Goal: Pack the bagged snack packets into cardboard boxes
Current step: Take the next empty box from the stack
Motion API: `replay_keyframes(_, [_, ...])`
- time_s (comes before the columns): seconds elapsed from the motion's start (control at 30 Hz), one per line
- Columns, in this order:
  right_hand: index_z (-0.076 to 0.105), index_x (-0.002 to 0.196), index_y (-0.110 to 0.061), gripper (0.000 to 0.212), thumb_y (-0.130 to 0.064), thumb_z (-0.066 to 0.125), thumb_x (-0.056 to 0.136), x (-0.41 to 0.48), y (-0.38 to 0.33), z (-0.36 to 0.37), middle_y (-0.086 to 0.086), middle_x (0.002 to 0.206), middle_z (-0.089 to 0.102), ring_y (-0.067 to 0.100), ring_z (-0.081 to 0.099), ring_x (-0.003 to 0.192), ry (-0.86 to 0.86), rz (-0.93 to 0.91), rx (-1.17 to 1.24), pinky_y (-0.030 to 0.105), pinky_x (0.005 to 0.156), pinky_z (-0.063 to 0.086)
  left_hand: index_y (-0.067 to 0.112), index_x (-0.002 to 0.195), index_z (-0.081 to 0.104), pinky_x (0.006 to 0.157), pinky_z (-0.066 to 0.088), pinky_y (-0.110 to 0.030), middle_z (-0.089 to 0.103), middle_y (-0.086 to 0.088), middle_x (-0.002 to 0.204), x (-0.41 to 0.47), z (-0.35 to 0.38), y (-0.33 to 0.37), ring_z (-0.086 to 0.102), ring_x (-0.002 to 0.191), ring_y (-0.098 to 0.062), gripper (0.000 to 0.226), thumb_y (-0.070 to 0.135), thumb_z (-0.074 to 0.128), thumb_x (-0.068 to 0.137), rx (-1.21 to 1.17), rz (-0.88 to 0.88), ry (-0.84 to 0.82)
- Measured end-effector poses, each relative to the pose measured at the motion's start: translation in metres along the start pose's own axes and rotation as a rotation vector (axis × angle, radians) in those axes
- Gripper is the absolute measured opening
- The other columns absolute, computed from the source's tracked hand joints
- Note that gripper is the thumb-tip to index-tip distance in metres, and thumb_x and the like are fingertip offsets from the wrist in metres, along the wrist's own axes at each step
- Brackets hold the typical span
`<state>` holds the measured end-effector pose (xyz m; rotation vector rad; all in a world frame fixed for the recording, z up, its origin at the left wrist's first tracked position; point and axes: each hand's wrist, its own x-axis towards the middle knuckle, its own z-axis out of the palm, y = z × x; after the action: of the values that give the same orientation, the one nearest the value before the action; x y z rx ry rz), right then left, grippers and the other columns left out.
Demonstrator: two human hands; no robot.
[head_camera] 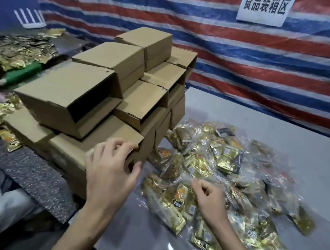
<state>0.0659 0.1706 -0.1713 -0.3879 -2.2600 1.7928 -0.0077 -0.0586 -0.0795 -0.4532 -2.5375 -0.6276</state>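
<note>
Head view: at far left, loose gold packets (20, 50) fill a green crate (26, 75). Stacked cardboard boxes (107, 91) follow, flaps ajar (contents hidden). The left hand (111, 172) grips the near box's (97, 148) corner. Right of it, the right hand (209, 199) hovers loosely curled, holding nothing, over bagged snack packets (225, 181) heaped on the grey table (281, 120).
</note>
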Motion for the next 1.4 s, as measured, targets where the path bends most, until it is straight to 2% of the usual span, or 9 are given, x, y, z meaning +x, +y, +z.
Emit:
replay_keyframes(0.17, [0.041, 0.057, -0.009, 0.05, -0.034, 0.059, 0.096, -0.001, -0.006, 0.028, -0.003, 0.051, 0.037, 0.012, 0.035, 0.047, -0.041, 0.04, -0.03, 0.02, 0.057, 0.037, 0.026, 0.131, 0.06, 0.11, 0.026, -0.057, 0.047, -0.008, 0.144, -0.024, -0.012, -0.038, 0.036, 0.134, -0.033, 0.074, 0.033, 0.09, 0.063, 0.175, -0.231, -0.286])
replay_keyframes(0.23, [0.042, 0.056, -0.017, 0.047, -0.033, 0.059, 0.096, 0.0, -0.01, 0.038, -0.006, 0.049, 0.036, 0.01, 0.033, 0.047, -0.052, 0.025, -0.048, 0.021, 0.053, 0.033, 0.025, 0.131, 0.06, 0.11, 0.024, -0.059, 0.046, -0.009, 0.144, -0.029, -0.018, -0.045, 0.036, 0.133, -0.033, 0.071, 0.037, 0.088, 0.066, 0.094, -0.233, -0.217])
replay_keyframes(0.4, [0.04, 0.059, -0.007, 0.05, -0.032, 0.058, 0.099, 0.01, -0.029, 0.068, 0.002, 0.056, 0.038, 0.01, 0.034, 0.051, -0.176, 0.016, -0.078, 0.024, 0.054, 0.03, 0.028, 0.134, 0.05, 0.103, 0.03, -0.054, 0.043, -0.004, 0.14, 0.004, -0.056, -0.057, 0.039, 0.127, -0.034, 0.072, 0.061, 0.064, 0.072, -0.103, -0.241, 0.313])
replay_keyframes(0.57, [0.05, 0.056, -0.018, 0.046, -0.032, 0.058, 0.1, 0.022, -0.052, 0.106, -0.005, 0.051, 0.045, 0.007, 0.04, 0.05, -0.246, 0.027, -0.064, 0.021, 0.054, 0.034, 0.043, 0.153, 0.012, 0.117, 0.0, -0.056, 0.003, -0.011, 0.164, 0.079, -0.078, -0.091, 0.002, 0.151, -0.034, 0.123, 0.083, 0.072, 0.053, -0.148, -0.4, 0.137])
replay_keyframes(0.67, [0.06, 0.064, -0.013, 0.042, -0.037, 0.059, 0.099, 0.027, -0.062, 0.127, -0.004, 0.051, 0.05, 0.01, 0.045, 0.05, -0.256, 0.05, -0.029, 0.024, 0.055, 0.037, 0.056, 0.148, 0.017, 0.117, 0.007, -0.061, -0.003, -0.006, 0.165, 0.092, -0.079, -0.106, 0.0, 0.151, -0.036, 0.112, 0.081, 0.075, 0.055, -0.157, -0.343, 0.019])
replay_keyframes(0.77, [0.06, 0.071, -0.003, 0.048, -0.042, 0.058, 0.098, 0.03, -0.069, 0.14, -0.001, 0.052, 0.053, 0.012, 0.046, 0.051, -0.248, 0.071, -0.009, 0.029, 0.059, 0.039, 0.05, 0.144, 0.034, 0.115, 0.026, -0.062, 0.009, -0.004, 0.164, 0.09, -0.072, -0.109, 0.013, 0.15, -0.036, 0.088, 0.057, 0.08, 0.07, -0.141, -0.361, 0.021])
replay_keyframes(0.87, [0.062, 0.067, -0.013, 0.046, -0.048, 0.056, 0.097, 0.03, -0.071, 0.145, -0.002, 0.053, 0.055, 0.014, 0.048, 0.052, -0.256, 0.116, 0.005, 0.03, 0.061, 0.04, 0.04, 0.142, 0.045, 0.111, 0.035, -0.056, 0.024, -0.003, 0.161, 0.084, -0.064, -0.106, 0.029, 0.145, -0.032, 0.067, 0.039, 0.072, 0.081, -0.144, -0.426, 0.079])
replay_keyframes(1.03, [0.067, 0.072, -0.013, 0.037, -0.037, 0.057, 0.099, 0.033, -0.076, 0.148, -0.003, 0.053, 0.054, 0.012, 0.047, 0.052, -0.266, 0.122, 0.021, 0.029, 0.06, 0.04, 0.027, 0.138, 0.055, 0.11, 0.035, -0.044, 0.035, -0.005, 0.157, 0.08, -0.055, -0.098, 0.039, 0.138, -0.027, 0.045, 0.023, 0.054, 0.093, -0.185, -0.503, 0.221])
replay_keyframes(1.4, [0.065, 0.069, -0.012, 0.027, -0.026, 0.065, 0.093, 0.036, -0.086, 0.15, 0.006, 0.06, 0.056, 0.017, 0.046, 0.059, -0.267, 0.177, 0.033, 0.031, 0.062, 0.037, 0.006, 0.134, 0.06, 0.118, 0.027, -0.023, 0.053, -0.014, 0.144, 0.09, -0.08, -0.099, 0.045, 0.136, -0.025, 0.042, 0.0, 0.041, 0.097, -0.193, -0.473, 0.485])
